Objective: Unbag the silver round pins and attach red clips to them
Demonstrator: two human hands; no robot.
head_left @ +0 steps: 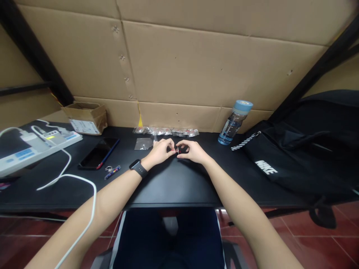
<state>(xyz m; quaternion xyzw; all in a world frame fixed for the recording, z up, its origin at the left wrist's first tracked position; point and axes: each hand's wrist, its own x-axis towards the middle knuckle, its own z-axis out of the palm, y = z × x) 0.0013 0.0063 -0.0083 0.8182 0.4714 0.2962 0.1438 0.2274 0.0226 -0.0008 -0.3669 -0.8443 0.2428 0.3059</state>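
Note:
Both hands meet over the middle of the black table. My right hand has its thumb and fingers curled round a small dark object with red and white bits. My left hand, on the arm with a black watch, pinches at the left end of this object, where a thin red part shows; what exactly its fingertips hold is too small to tell. A clear plastic bag lies flat just left of my left hand. Behind the hands, several small clear packets with red bits lie in a row.
At the left are a power strip, a white cable, a cardboard box, a phone and a keychain. A blue-lidded bottle and a black bag stand right. Cardboard walls the back.

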